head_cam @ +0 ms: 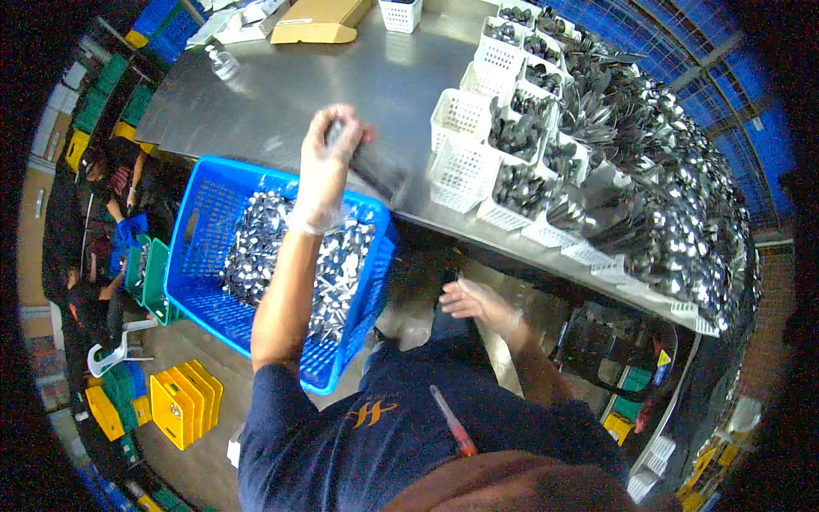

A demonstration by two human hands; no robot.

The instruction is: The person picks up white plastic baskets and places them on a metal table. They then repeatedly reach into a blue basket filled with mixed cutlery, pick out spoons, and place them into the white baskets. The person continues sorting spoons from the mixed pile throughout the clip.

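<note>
My left hand [334, 137], in a clear thin glove, is raised over the steel table's edge beside the blue perforated basket [275, 169]. Its fingers curl around blurred, dark metal cutlery [377, 173]; which kind is unclear. Loose metal cutlery [333, 275] covers much of the basket's bottom, partly hidden by my left forearm. My right hand [477, 304], also gloved, hangs below the table edge in front of my body, fingers apart, holding nothing. White perforated holders [464, 173] stand on the table to the right; two front ones look empty, others hold upright cutlery [521, 189].
A large heap of cutlery [678, 192] fills the table's right side. A pump bottle [222, 63], a cardboard box [320, 19] and another white holder [401, 16] stand farther back. Yellow crates [185, 403] are on the floor; people [96, 301] work at the left.
</note>
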